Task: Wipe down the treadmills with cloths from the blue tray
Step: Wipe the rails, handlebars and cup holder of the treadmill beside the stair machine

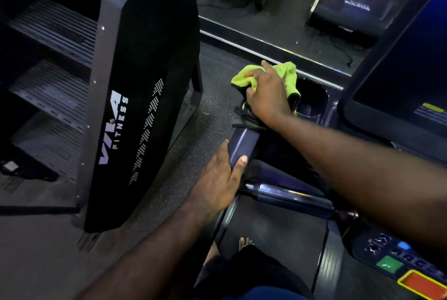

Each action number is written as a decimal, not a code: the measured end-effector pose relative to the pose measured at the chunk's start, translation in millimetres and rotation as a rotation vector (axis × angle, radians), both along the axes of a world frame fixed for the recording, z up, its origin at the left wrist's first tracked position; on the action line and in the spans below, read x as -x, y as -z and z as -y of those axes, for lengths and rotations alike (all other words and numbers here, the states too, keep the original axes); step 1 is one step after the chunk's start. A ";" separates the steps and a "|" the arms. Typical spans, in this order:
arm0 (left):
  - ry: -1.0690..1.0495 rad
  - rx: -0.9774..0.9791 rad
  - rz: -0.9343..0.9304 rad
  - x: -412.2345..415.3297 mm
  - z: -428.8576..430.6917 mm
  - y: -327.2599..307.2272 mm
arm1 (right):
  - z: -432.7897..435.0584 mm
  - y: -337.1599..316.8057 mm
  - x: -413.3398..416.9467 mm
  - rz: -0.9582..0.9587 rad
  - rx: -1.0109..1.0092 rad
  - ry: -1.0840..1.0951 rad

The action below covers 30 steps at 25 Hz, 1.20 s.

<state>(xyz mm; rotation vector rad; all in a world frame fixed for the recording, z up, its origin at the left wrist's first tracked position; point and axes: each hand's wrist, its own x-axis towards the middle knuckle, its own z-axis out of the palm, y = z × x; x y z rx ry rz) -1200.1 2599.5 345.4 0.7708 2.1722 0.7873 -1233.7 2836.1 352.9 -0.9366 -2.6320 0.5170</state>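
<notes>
My right hand [264, 96] presses a bunched lime-green cloth [289, 74] with a dark edge onto the left front corner of the treadmill console, just left of a round cup holder [314, 101]. Its fingers curl over the cloth. My left hand [220, 178] grips the treadmill's dark side handrail [243, 145], thumb on top and fingers wrapped round its outer side. A dark front crossbar [290, 199] runs rightward below my right forearm. The blue tray is out of view.
A black stair-climber machine [135, 96] marked "VIVA FITNESS" stands close on the left, with a strip of speckled floor [208, 106] between. The treadmill screen [399, 77] rises at right. Console buttons, green [389, 264] and red [422, 284], sit at lower right. A mirror wall lies ahead.
</notes>
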 end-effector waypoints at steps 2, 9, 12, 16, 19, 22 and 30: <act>-0.004 -0.004 0.002 -2.6 1.5 -1.1 | -37.1 -13.3 28.2 0.071 0.018 0.163; -0.012 0.000 -0.003 -1.2 -1.1 -0.8 | -30.2 -16.8 11.2 -0.115 0.160 0.153; -0.010 -0.011 -0.025 -2.1 -2.1 -1.1 | -2.4 -21.5 -10.9 -0.217 0.270 0.155; -0.004 -0.042 -0.044 -1.8 -2.0 -1.2 | 25.0 -33.5 -47.3 -0.224 0.378 0.189; -0.029 -0.043 -0.013 -2.0 -3.2 0.1 | 30.5 -37.6 -64.4 -0.191 0.513 0.193; -0.039 -0.058 -0.051 -5.9 1.4 -4.8 | 33.8 -57.4 -80.8 -0.142 0.683 0.165; -0.212 -0.525 0.305 -29.0 -44.2 -113.9 | 25.2 -118.9 -165.1 -0.706 1.135 -0.012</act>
